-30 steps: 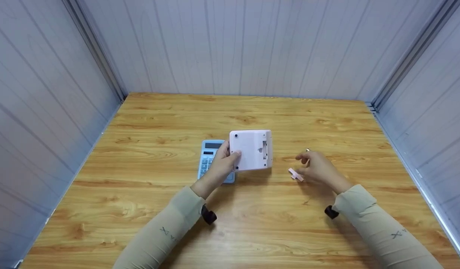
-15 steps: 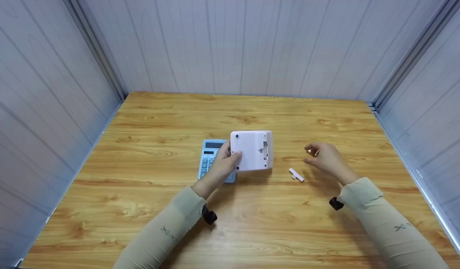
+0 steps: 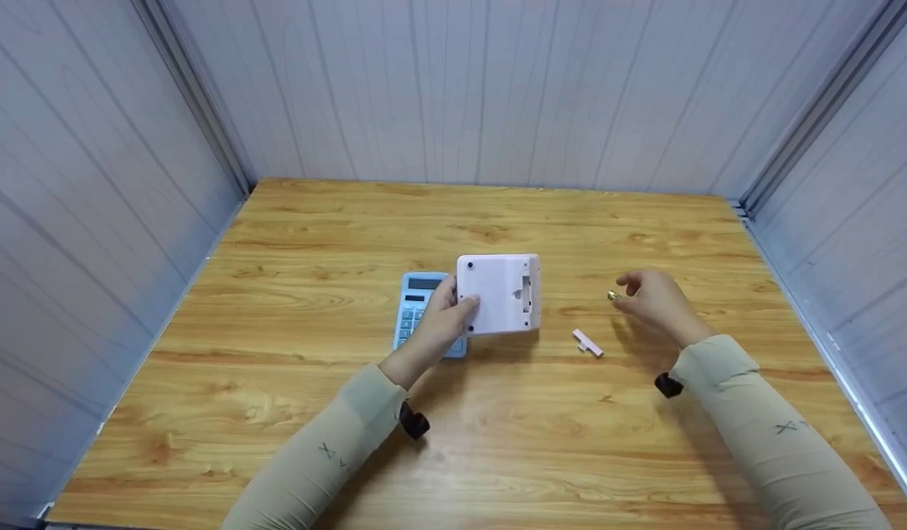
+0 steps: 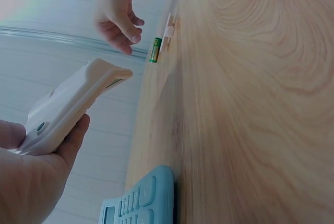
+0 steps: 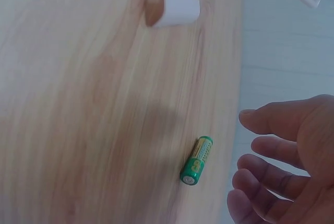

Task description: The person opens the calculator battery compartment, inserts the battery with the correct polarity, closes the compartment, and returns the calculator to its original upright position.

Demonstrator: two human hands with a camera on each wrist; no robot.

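Observation:
My left hand (image 3: 447, 313) grips a pale pink calculator (image 3: 494, 294), held up with its back toward me. Thumb lies on the back, fingers go underneath. The slot of its battery compartment (image 3: 526, 293) is uncovered at the right end. My right hand (image 3: 654, 300) hovers over the table with its fingers loosely bent and nothing in them. A green and gold battery (image 5: 197, 160) lies on the wood just beside those fingers, apart from them in the right wrist view. Nearer to me lies the small pink battery cover (image 3: 587, 344).
A light blue calculator (image 3: 417, 313) lies face up on the wooden table (image 3: 336, 442), partly hidden by my left hand and the pink calculator. Pale panel walls (image 3: 453, 88) stand at the back and both sides of the table.
My right hand has moved right and toward the back, away from the battery cover. The battery now shows beside its fingertips. My left hand and the pink calculator stay nearly still.

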